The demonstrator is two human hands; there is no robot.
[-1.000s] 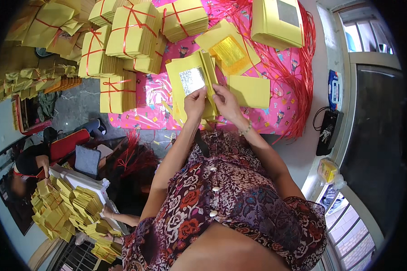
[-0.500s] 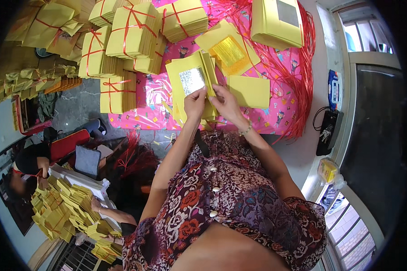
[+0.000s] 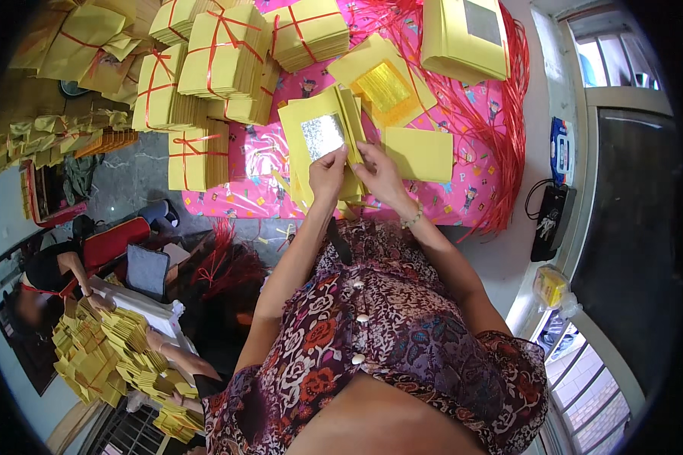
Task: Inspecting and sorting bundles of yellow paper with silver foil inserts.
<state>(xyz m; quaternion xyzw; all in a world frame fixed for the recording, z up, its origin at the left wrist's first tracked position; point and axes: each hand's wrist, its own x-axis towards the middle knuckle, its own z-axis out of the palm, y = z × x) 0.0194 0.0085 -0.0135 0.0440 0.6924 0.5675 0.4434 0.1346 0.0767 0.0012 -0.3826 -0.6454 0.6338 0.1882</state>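
Note:
A stack of yellow paper sheets [image 3: 300,136] with a silver foil square on its top sheet lies before me on a pink patterned cloth [image 3: 470,144]. My left hand [image 3: 328,176] is closed on the stack's near part, its thumb and finger pinched just below the foil. At the right edge, where several sheets stand apart from the rest, my right hand [image 3: 379,174] pinches the paper with curled fingers. Close by on the right lies a plain yellow pile [image 3: 419,154]. Beyond it is a yellow sheet with a gold foil square [image 3: 383,85].
Bundles of yellow paper tied with red ribbon [image 3: 224,53] are stacked at the far left. Long red ribbons [image 3: 508,152] hang over the table's right side. A taller yellow stack [image 3: 463,38] stands far right. At lower left, co-workers' hands [image 3: 99,302] handle folded yellow papers [image 3: 91,356].
My hands and the paper stack look unchanged. At lower left, a co-worker's arm has reached further right over the folded yellow papers, and another co-worker's hand has shifted slightly.

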